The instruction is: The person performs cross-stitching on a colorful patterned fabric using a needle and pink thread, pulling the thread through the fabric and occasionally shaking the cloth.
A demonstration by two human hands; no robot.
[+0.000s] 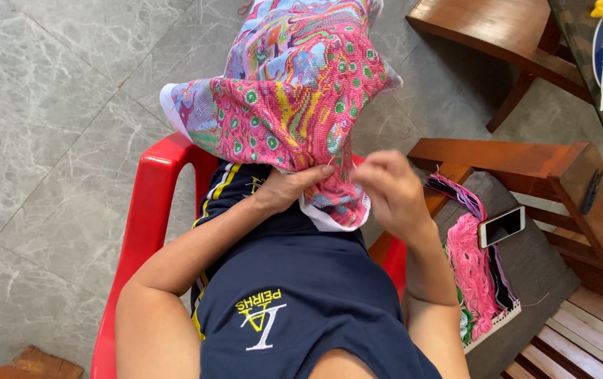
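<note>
Sitting in a red plastic chair [148, 210], the person holds a cross-stitch cloth [287, 91] up over the lap, above dark navy shorts [301, 295]. Going from the left, the grey marble floor [41, 126] runs along that side of the chair. The left hand [289, 188] comes in from the chair's left edge, its grip closed on the lower hem of the cloth, thumb laid flat across the stitched face near the white border.

The cloth itself is densely worked: a hot pink ground near the hem dotted with green and white eye-shaped spots, streaks of yellow running through it, and further up swirls of pale blue, lilac and orange. A bare white margin shows along its left corner and its bottom edge. It hangs in soft folds and rises toward the top of the view.

Just right of the hem, the right hand [392, 193] has its fingertips pinched narrow at the fabric's edge; whatever they hold is too small to make out. Further right, on a wooden bench [561, 175], lies a thread organiser [473, 281] hung with pink, green and dark skeins, with a white smartphone [501, 226] resting at its upper right corner.
</note>
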